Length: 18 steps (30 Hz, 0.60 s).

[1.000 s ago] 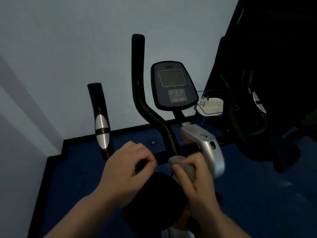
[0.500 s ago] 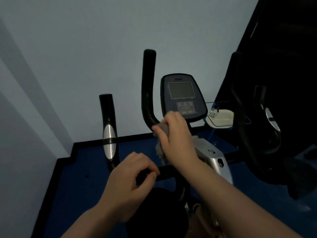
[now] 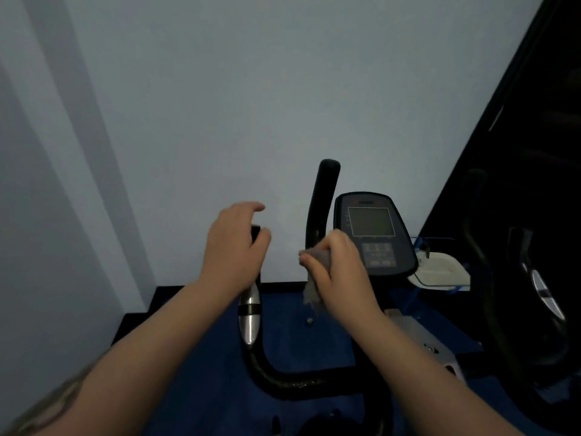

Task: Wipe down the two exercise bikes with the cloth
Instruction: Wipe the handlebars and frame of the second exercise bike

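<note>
right hand [image 3: 338, 272] gripping cloth [image 3: 319, 258], left hand [image 3: 234, 247] on handlebar [image 3: 250, 313]

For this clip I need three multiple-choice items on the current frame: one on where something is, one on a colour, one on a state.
1. Where is the cloth held?
A. Against the upright handlebar beside the console
B. On the floor
C. Draped over the left grip

2. What colour is the floor?
A. Red
B. Dark blue
C. White

3. What is the left hand doing?
A. Hanging at the side
B. Pressing console buttons
C. Wrapped round the top of the left handlebar grip

Answers:
1. A: the right hand clutches the grey cloth at the black upright bar, just left of the console.
2. B: the flooring under the bike is dark blue with a black skirting.
3. C: its thumb and fingers curl round the black top of the grip, above the silver sensor band.
</note>
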### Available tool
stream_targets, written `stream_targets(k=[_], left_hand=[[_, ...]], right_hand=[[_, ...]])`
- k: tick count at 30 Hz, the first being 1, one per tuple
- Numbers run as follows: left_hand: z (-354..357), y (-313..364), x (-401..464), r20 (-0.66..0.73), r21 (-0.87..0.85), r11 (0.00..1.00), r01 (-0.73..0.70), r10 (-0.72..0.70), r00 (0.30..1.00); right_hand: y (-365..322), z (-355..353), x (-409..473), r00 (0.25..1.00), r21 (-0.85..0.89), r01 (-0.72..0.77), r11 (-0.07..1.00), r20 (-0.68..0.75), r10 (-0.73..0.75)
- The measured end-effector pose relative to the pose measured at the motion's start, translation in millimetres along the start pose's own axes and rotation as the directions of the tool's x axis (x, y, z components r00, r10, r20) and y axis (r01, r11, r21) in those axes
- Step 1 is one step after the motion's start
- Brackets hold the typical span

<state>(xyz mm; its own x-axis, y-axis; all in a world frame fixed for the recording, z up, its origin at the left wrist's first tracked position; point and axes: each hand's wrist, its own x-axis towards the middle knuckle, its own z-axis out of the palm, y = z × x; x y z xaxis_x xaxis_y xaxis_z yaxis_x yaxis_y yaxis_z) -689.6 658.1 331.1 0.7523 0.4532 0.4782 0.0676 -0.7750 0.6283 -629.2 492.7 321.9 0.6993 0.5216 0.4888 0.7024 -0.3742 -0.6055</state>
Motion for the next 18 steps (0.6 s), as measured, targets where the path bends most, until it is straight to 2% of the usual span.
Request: stream_targets(k=[2,4,6,8,10,11,13,15,18], left_hand=[[5.3,-4.5,0.9,0.056,-0.115,0.989,0.091,-0.085,0.995],[9.0,-6.8,-0.7,0.013,-0.152,0.983,0.100,-0.099,0.995],[10.2,-7.9,-0.7,-0.005,-0.119,0.989,0.083,-0.084,0.996],[9.1,-9.6,0.8,-0.005,-0.089,0.994,0.067,-0.068,0.998],[10.1,-10.6,1.2,-0.014,-0.107,0.992,0.064,-0.066,0.998],[11.8,-10.8,0.5,-0.025,-0.132,0.989,0.062,-0.066,0.998],[16.5,-10.5,-1.4,-0.058,-0.197,0.979,0.060,-0.073,0.996],[19.4,-8.6,-2.0,-0.096,-0.252,0.966,0.063,-0.089,0.991],[21.0,-7.5,-1.3,-0.113,-0.243,0.968,0.059,-0.089,0.990]], right_hand=[[8.2,-6.8,-29.6,0.997,-0.097,0.074,0.993,0.013,-0.073],[15.0,-12.1,-37.1,0.992,-0.140,0.116,0.983,0.064,-0.108],[10.0,-7.1,-10.1,0.998,-0.079,0.052,0.996,0.031,-0.050],[-0.8,2.4,26.5,0.995,-0.012,-0.070,0.997,-0.075,0.069],[-4.8,9.6,41.3,0.974,0.049,-0.155,0.987,-0.161,0.161],[-5.2,10.9,35.2,0.967,0.104,-0.183,0.978,-0.158,0.198],[1.4,10.9,6.1,0.984,0.078,-0.146,0.986,-0.086,0.153],[8.4,7.1,-8.3,0.997,-0.043,-0.070,0.997,-0.022,0.069],[4.7,4.7,26.8,0.994,-0.064,-0.049,0.997,-0.096,0.043]])
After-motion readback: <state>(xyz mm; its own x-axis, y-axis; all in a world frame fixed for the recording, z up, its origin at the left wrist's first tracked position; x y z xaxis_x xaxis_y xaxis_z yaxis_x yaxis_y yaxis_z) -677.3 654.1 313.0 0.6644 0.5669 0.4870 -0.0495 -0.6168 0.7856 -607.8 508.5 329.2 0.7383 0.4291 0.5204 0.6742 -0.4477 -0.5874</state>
